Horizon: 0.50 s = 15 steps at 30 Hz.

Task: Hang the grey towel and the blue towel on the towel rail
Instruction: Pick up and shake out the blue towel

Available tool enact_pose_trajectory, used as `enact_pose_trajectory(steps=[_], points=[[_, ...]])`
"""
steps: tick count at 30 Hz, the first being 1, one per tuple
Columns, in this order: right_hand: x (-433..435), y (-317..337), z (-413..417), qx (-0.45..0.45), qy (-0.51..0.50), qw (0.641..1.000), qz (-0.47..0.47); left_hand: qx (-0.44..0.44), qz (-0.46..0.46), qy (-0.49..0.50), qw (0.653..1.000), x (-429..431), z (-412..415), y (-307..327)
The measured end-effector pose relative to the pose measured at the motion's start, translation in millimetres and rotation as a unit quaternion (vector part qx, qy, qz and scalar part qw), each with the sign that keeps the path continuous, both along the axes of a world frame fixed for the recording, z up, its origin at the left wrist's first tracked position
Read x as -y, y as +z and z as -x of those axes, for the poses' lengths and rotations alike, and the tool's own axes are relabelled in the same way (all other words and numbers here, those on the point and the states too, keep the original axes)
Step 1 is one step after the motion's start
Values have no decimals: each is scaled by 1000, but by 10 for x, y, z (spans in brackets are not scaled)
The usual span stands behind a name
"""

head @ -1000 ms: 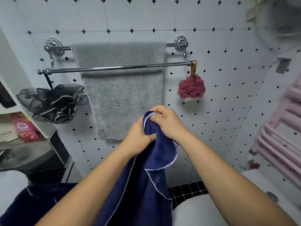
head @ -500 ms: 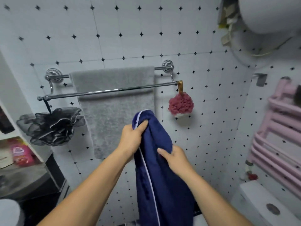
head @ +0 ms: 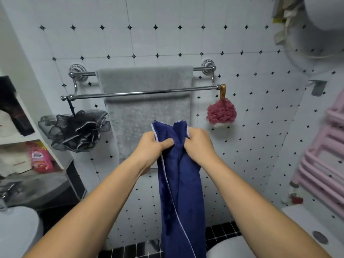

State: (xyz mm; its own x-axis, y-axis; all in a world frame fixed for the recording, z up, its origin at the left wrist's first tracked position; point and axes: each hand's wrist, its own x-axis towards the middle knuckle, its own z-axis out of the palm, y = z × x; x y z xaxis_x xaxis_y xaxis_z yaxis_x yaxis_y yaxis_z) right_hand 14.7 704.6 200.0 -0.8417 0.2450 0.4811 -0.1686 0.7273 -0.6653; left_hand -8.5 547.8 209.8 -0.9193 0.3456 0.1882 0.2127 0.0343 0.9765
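A double chrome towel rail [head: 141, 93] is fixed to the tiled wall. The grey towel [head: 147, 108] hangs spread over its back bar and drops behind the front bar. The blue towel [head: 180, 183] hangs bunched lengthwise in front of me, below the rail. My left hand [head: 150, 148] grips its top edge on the left, and my right hand [head: 199, 146] grips the top edge on the right, both close together.
A black bath pouf [head: 76, 131] hangs from the front bar's left end and a red one [head: 221, 112] from its right end. Shelves with bottles [head: 39, 157] stand at left, a pink radiator [head: 327, 155] at right, a toilet cistern [head: 314, 231] below right.
My right hand has come up from the towel's side to its top edge beside my left hand. The top of the blue towel has spread slightly between both hands.
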Motion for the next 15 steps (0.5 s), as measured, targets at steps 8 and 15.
enact_pose_trajectory(steps=[8, 15], points=[[231, 91, 93, -13, -4, 999, -43, -122, 101, 107, 982, 4, 21, 120], [168, -473, 145, 97, 96, 989, 57, -148, -9, 232, 961, 209, 313, 535]])
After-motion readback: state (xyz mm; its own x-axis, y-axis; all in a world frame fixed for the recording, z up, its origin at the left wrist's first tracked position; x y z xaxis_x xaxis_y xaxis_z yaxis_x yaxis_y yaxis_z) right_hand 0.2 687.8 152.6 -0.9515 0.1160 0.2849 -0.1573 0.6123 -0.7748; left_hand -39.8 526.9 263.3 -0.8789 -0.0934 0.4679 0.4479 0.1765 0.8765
